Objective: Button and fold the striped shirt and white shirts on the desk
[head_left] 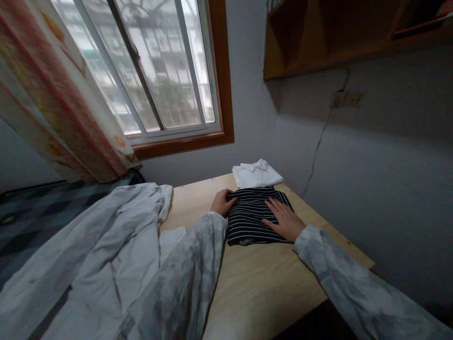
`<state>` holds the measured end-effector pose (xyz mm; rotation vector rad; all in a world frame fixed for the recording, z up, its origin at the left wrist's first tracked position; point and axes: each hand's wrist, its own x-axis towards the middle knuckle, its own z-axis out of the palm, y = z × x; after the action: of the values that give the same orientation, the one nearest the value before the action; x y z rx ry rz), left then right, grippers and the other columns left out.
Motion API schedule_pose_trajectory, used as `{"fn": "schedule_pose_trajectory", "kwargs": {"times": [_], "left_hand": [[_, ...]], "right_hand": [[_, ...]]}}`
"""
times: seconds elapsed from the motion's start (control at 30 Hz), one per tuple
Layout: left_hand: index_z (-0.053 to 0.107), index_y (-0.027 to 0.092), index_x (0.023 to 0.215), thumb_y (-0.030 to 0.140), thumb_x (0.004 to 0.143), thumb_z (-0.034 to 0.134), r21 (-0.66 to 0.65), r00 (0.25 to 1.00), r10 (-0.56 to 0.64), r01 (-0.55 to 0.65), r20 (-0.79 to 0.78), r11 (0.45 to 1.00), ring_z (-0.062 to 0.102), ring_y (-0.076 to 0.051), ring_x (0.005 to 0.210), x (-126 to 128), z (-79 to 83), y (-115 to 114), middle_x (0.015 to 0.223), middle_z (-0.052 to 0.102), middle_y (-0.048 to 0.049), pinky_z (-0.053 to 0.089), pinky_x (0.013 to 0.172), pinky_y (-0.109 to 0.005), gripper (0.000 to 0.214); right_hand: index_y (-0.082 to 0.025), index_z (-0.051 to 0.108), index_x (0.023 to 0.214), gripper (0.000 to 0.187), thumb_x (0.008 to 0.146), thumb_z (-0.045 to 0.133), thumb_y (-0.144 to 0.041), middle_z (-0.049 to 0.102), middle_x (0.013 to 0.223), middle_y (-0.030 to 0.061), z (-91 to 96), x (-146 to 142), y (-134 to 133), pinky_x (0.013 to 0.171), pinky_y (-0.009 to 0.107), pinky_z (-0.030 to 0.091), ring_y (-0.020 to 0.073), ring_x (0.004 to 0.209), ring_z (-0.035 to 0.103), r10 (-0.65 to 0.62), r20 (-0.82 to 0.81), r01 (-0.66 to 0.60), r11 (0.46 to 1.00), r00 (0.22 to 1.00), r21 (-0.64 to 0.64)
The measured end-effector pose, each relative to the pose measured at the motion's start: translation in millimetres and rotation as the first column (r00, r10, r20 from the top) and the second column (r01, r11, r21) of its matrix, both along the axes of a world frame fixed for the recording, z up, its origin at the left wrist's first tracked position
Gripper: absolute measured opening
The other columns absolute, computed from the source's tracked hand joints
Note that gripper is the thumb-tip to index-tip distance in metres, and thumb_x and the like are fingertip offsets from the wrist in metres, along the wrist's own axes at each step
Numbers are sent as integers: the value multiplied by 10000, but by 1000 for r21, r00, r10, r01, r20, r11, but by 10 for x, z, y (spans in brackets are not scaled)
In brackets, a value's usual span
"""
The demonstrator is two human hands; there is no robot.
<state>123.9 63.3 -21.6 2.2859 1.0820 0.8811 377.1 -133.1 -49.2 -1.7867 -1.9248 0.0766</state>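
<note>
**Two hands flat on a folded striped shirt**

Loose white cloth (106,245) lies heaped over the table's left side. The table (255,283) itself is pale wood. Toward its far middle, the left hand (222,203) sits at the left edge of the striped shirt (249,219), fingers curled onto the cloth. Whether they pinch the edge or only rest there cannot be told. The shirt lies folded into a rough square on the table's far half. The right hand (285,221) lies palm down on its right part, fingers spread and gripping nothing. A folded white shirt (256,174) sits at the table's far end, just behind the striped one.

To smooth the fold well, I judge that the left hand should anchor the edge while the flat right palm strokes outward. That should keep the layers squared, without dragging the top layer off the lower ones.
</note>
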Motion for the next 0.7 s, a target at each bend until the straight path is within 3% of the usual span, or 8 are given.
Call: {"fn": "schedule_pose_trajectory", "kwargs": {"times": [0.1, 0.23, 0.33, 0.4, 0.47, 0.57, 0.7], "left_hand": [[703, 171, 1026, 262, 884, 763, -30, 1000, 21, -21, 10, 999, 670, -234, 937, -99, 14, -15, 978, 713, -65, 583, 915, -430, 180], [683, 182, 1075, 251, 909, 736, 143, 992, 119, -125, 49, 982, 655, -261, 1071, -153, 223, -246, 1165, 673, -113, 565, 1012, -472, 187], [653, 199, 1287, 386, 983, 697, 265, 997, -62, 69, -34, 962, 620, -300, 1287, -146, 345, -561, 1359, 665, -145, 493, 1161, -517, 360], [610, 207, 1428, 506, 977, 710, 275, 966, -206, 243, -157, 930, 545, -331, 1448, -134, 342, -766, 1532, 605, -165, 408, 1256, -545, 550], [565, 204, 1524, 621, 935, 734, 237, 925, -269, 335, -269, 912, 461, -368, 1545, -126, 284, -913, 1640, 528, -182, 314, 1313, -588, 741], [515, 208, 1601, 791, 836, 745, 183, 893, -266, 348, -363, 920, 384, -407, 1601, -118, 185, -1001, 1706, 451, -193, 237, 1335, -629, 989], [484, 216, 1642, 925, 718, 728, 177, 893, -230, 316, -386, 932, 335, -423, 1625, -133, 149, -994, 1735, 402, -196, 216, 1337, -641, 1190]], "right_hand": [[-220, 439, 1679, 830, 1007, 556, -692, 354, 1765, 139, 1, 16, -11, 1333, 572, 289, 364, 1631, 337, 22, 11, -21, 1000, 1000, -13], [-227, 474, 1659, 811, 1000, 571, -690, 395, 1746, 135, 92, 38, -18, 1330, 588, 288, 368, 1612, 373, 29, -5, -30, 999, 1000, -45], [-218, 562, 1596, 734, 1001, 592, -647, 489, 1684, 156, 239, 21, 29, 1341, 619, 232, 390, 1572, 431, 5, 9, -5, 1000, 1000, -28], [-184, 600, 1561, 674, 1008, 602, -569, 484, 1682, 177, 355, -26, 108, 1350, 630, 176, 405, 1587, 400, 10, 46, -10, 1000, 999, 10], [-187, 600, 1558, 632, 1007, 609, -497, 439, 1716, 154, 438, -97, 219, 1361, 613, 139, 385, 1622, 340, 60, 67, -63, 997, 996, 34], [-242, 570, 1584, 631, 1009, 615, -498, 412, 1739, 94, 429, -187, 381, 1370, 574, 146, 332, 1642, 314, 141, 34, -142, 990, 989, 7], [-222, 522, 1624, 714, 1026, 565, -609, 411, 1737, 119, 243, -120, 452, 1344, 578, 243, 342, 1630, 347, 118, -16, -119, 991, 993, -55]]}}
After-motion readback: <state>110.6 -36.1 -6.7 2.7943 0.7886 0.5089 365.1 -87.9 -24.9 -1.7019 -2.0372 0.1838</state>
